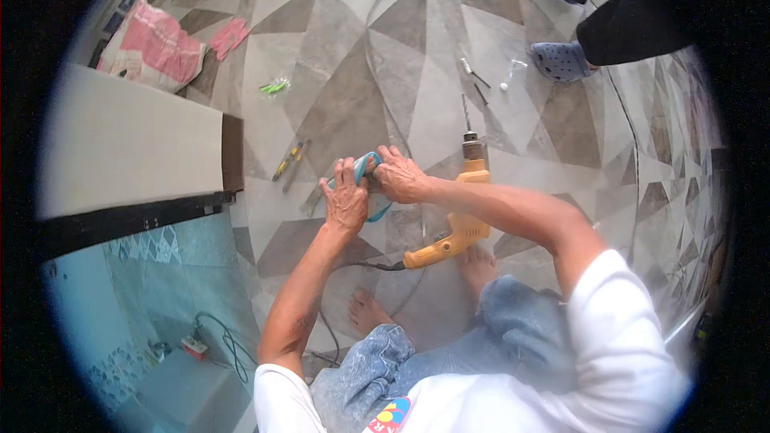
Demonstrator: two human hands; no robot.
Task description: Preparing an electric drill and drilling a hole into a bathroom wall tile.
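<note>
My left hand (pixel 346 199) and my right hand (pixel 401 176) meet in the middle, fingers closed on a flat teal-edged item (pixel 366 163). Its kind is hard to make out; a teal loop hangs below it and the fingers cover much of the rest. A yellow corded drill (pixel 468 230) lies on the floor under my right forearm, its long bit (pixel 467 116) pointing away from me. Left of my hands, a yellow-and-black slim tool (pixel 286 162) rests on the tiles beside another narrow tool.
Green wall plugs (pixel 274 87) lie in a clear bag farther off. Small dark pieces (pixel 480 95) and a white round piece (pixel 504 87) sit beyond the drill. A pink-and-white sack (pixel 156 44), pink gloves (pixel 229 37) and a pale panel (pixel 136 144) are left. Another person's grey clog (pixel 559 61) stands far right.
</note>
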